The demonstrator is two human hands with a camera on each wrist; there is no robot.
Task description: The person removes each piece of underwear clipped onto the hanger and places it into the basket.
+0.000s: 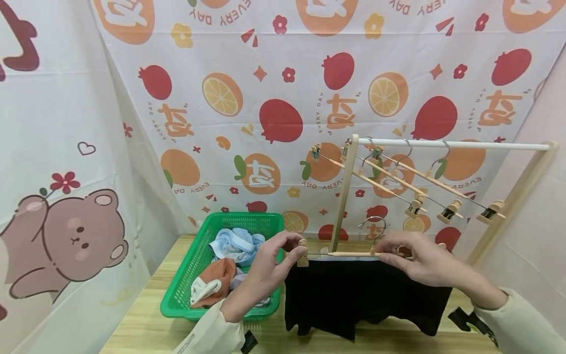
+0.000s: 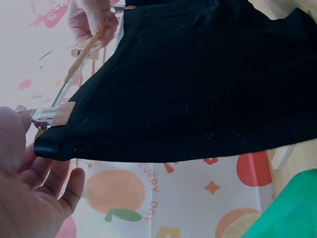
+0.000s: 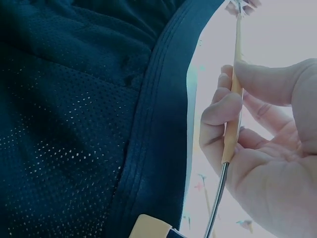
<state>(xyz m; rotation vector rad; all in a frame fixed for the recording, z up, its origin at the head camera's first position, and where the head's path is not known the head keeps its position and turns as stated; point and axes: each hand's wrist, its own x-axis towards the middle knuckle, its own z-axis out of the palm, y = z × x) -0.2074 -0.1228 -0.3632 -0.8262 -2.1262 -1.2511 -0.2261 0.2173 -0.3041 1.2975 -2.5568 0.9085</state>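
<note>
Black shorts [image 1: 367, 295] of mesh fabric hang by the waistband from a wooden clip hanger [image 1: 349, 254]. My left hand [image 1: 274, 260] pinches the clip [image 1: 302, 253] at the hanger's left end with thumb and forefinger; in the left wrist view that clip [image 2: 63, 114] bites the waistband's corner. My right hand [image 1: 413, 258] grips the wooden bar right of the hook [image 1: 376, 223]. In the right wrist view the fingers curl round the bar [image 3: 233, 129], and another clip [image 3: 150, 228] sits on the waistband. My right hand partly hides the right-end clip in the head view.
A wooden rack with a white rail [image 1: 477, 144] stands behind on the right, several clip hangers [image 1: 398, 179] on it. Left on the wooden table [image 1: 141, 314] is a green basket [image 1: 185, 275] of crumpled clothes. A printed curtain [image 1: 247, 162] closes off the back.
</note>
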